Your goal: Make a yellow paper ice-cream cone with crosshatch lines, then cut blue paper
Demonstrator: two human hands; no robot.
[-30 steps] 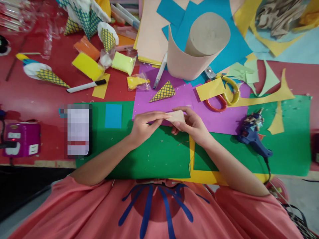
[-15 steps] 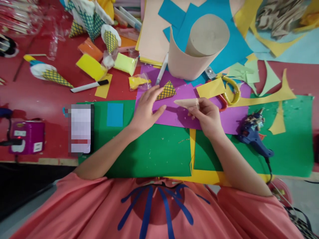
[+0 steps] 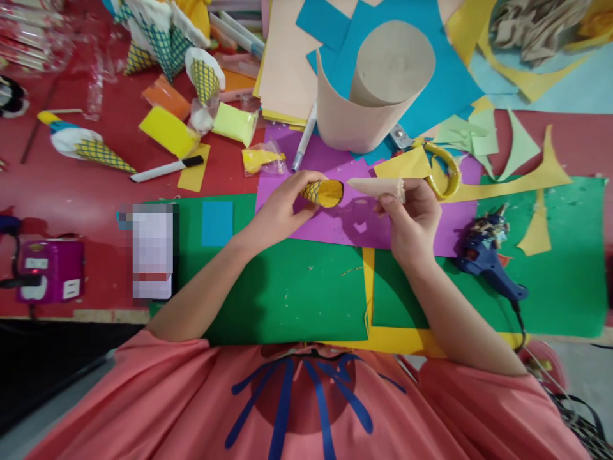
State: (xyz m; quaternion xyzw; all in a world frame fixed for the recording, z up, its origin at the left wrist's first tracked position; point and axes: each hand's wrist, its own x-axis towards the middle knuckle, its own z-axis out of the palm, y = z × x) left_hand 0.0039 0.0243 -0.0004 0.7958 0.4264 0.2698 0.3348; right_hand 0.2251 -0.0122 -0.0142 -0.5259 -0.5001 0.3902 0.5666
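Above the purple sheet (image 3: 345,227), my left hand (image 3: 282,211) is closed around a yellow paper cone (image 3: 329,193) with a dark lattice pattern. The cone's round open mouth faces right. My right hand (image 3: 414,220) pinches a pale cream paper cone (image 3: 376,186) by its wide, ragged end. Its tip points left toward the mouth of the patterned cone, with a small gap between them. The fingers partly cover both cones.
Behind my hands stands a rolled cream sheet (image 3: 373,121). Yellow-handled scissors (image 3: 447,172) lie under paper scraps to the right. A blue glue gun (image 3: 493,255) rests on the green sheet (image 3: 297,294). A marker (image 3: 165,170) and clay packets (image 3: 170,131) are at the left.
My left hand has taken hold of the patterned cone, lifted it and turned its mouth toward the right. My right hand has shifted slightly right with the cream cone.
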